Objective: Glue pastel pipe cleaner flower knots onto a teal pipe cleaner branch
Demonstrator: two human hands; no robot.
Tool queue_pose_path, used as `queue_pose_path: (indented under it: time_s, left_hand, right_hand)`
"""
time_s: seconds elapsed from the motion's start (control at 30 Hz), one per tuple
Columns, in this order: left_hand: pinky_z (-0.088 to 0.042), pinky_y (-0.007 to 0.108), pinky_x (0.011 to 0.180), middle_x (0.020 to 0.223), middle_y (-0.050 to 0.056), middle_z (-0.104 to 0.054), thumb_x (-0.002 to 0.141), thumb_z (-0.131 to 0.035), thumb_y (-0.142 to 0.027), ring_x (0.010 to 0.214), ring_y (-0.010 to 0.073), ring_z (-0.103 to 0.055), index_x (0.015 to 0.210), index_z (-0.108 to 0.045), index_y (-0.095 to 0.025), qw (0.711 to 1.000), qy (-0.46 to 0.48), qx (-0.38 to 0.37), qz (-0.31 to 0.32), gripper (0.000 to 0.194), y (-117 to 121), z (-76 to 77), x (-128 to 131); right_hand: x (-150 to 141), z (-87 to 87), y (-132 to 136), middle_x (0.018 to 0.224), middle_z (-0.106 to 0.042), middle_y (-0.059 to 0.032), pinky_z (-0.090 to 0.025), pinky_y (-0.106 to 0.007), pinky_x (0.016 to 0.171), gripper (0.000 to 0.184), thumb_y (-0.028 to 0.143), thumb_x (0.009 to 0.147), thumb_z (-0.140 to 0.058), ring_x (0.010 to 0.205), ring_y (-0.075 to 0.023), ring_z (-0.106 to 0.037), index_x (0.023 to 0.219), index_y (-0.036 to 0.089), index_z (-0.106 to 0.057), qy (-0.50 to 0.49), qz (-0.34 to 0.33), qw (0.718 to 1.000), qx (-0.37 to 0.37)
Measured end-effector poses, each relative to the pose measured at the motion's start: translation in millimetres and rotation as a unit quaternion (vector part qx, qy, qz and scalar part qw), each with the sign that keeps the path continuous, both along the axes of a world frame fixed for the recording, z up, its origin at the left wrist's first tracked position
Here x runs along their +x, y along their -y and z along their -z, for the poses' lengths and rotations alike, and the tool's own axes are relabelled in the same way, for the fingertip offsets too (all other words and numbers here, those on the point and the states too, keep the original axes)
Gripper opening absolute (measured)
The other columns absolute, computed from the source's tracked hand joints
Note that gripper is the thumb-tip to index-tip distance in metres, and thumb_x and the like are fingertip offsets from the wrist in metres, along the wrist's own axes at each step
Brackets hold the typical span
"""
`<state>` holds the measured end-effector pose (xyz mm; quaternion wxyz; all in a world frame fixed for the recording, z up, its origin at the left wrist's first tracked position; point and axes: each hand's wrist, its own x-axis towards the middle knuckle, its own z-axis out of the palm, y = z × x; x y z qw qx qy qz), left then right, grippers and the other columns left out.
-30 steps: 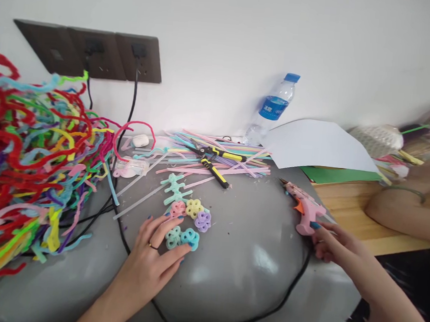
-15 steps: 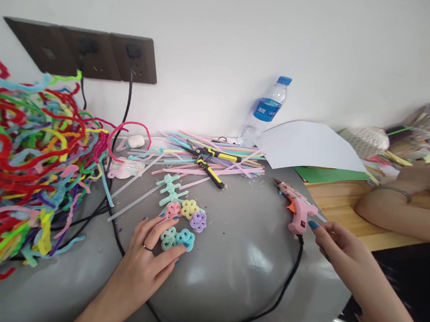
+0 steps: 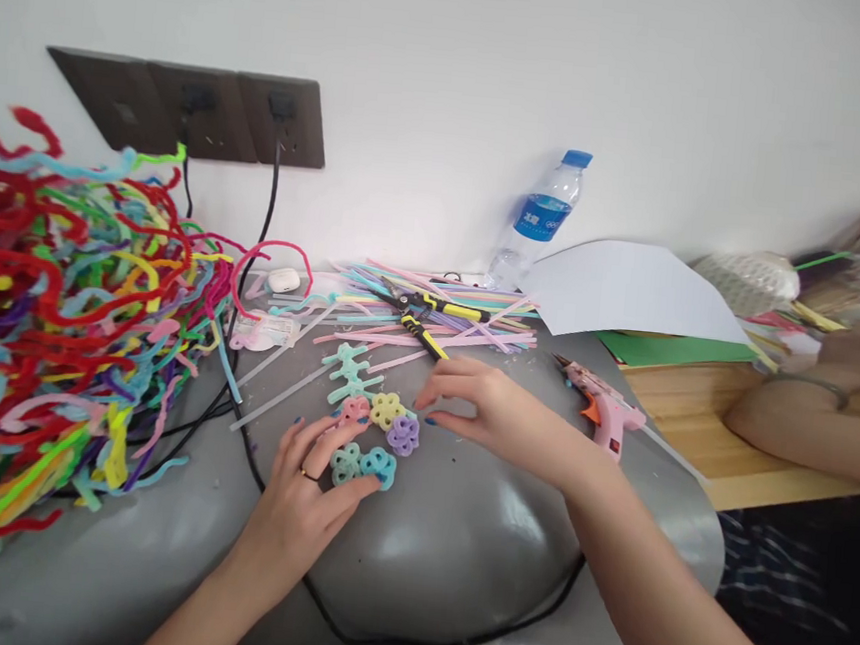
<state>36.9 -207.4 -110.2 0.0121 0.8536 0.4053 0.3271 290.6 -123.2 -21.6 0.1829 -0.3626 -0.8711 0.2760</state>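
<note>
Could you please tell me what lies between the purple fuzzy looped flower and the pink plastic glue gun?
In the head view, the right hand and forearm come between the purple flower and the pink glue gun, hiding part of the grey tabletop.

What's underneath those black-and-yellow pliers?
The pliers lie across a pile of pastel strips that stick out around them. Whatever is directly beneath is covered, and the right hand hides one handle's end.

Five fuzzy flowers (image 3: 387,411), one glue gun (image 3: 607,408), one bottle (image 3: 545,217).
</note>
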Motion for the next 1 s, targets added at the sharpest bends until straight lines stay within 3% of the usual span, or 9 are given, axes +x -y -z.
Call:
queue_pose_path:
  time_s: [0.13, 0.27, 0.5, 0.7, 1.0]
  left_hand:
    - [-0.040, 0.059, 0.103, 0.134, 0.010, -0.058, 0.090, -0.059, -0.004, 0.126, 0.0316, -0.049, 0.096, -0.075, -0.030, 1.000, 0.006, 0.003, -0.017, 0.031, -0.1, -0.9, 2.4]
    - [-0.041, 0.056, 0.103, 0.132, 0.009, -0.060, 0.090, -0.061, -0.007, 0.125, 0.0311, -0.050, 0.094, -0.076, -0.031, 1.000, 0.008, 0.004, -0.026, 0.029, -0.1, -1.7, 3.5]
    - [-0.041, 0.055, 0.104, 0.130, 0.009, -0.061, 0.090, -0.060, -0.005, 0.125, 0.0295, -0.050, 0.094, -0.076, -0.030, 0.999, 0.010, 0.005, -0.033, 0.030, 1.2, -1.5, 4.3]
    - [-0.040, 0.057, 0.104, 0.130, 0.010, -0.061, 0.090, -0.060, -0.005, 0.126, 0.0302, -0.049, 0.095, -0.075, -0.030, 1.000, 0.010, -0.002, -0.024, 0.029, 0.9, -2.0, 3.5]
    - [-0.040, 0.056, 0.105, 0.131, 0.009, -0.060, 0.090, -0.061, -0.006, 0.125, 0.0295, -0.050, 0.095, -0.075, -0.030, 1.000, 0.011, -0.008, -0.027, 0.028, 1.1, -1.3, 3.9]
  right_hand:
    - [-19.5, 7.8, -15.3, 0.093, -0.064, -0.0052, -0.045, -0.029, 0.076, 0.017, 0.007, 0.091, -0.064, 0.086, -0.0188, -0.060, 0.099, 0.019, -0.074, 0.053, -0.111, 0.992, 0.019]
    - [-27.5, 15.2, -23.8, 0.089, -0.061, -0.0038, -0.043, -0.029, 0.075, 0.018, 0.005, 0.090, -0.063, 0.083, -0.0175, -0.059, 0.095, 0.018, -0.074, 0.081, -0.167, 0.982, 0.029]
    - [-29.1, 8.0, -35.8, 0.087, -0.063, -0.0041, -0.043, -0.029, 0.076, 0.017, 0.003, 0.092, -0.060, 0.085, -0.0182, -0.059, 0.086, 0.016, -0.070, 0.089, -0.209, 0.974, -0.011]
    - [-27.1, 4.7, -42.8, 0.092, -0.065, -0.0043, -0.046, -0.029, 0.078, 0.014, 0.007, 0.093, -0.060, 0.088, -0.0176, -0.060, 0.089, 0.017, -0.069, 0.077, -0.232, 0.968, -0.052]
    - [-42.7, -1.9, -38.1, 0.087, -0.066, -0.0039, -0.045, -0.029, 0.076, 0.019, 0.002, 0.089, -0.063, 0.087, -0.0180, -0.060, 0.080, 0.017, -0.070, 0.110, -0.239, 0.963, -0.048]
